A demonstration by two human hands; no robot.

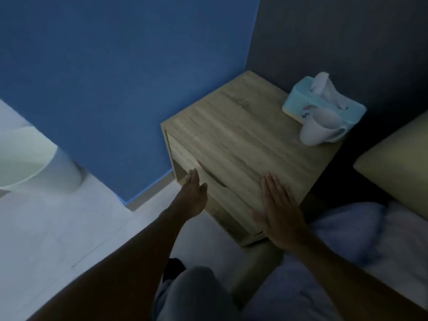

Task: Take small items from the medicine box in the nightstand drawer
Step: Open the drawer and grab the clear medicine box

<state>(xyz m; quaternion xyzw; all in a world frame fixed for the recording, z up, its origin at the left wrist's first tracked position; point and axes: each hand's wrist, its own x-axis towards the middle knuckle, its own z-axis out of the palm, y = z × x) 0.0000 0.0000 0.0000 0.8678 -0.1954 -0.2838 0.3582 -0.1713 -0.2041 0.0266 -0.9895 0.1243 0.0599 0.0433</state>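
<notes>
A light wooden nightstand [243, 140] stands in the corner between a blue wall and a dark wall. Its drawer front [208, 181] faces me and looks closed, with a dark gap along its top edge. The medicine box is hidden from view. My left hand [193, 195] reaches toward the drawer front near that gap, flat, fingers straight, holding nothing. My right hand [280, 212] hovers flat, palm down, over the nightstand's near right corner, also holding nothing.
A pale blue tissue box [324, 100] and a white mug [322, 128] stand at the back right of the nightstand top. A bed with a pillow [398, 167] and blue bedding [347, 235] lies to the right. A white rounded object [30, 158] stands on the floor at left.
</notes>
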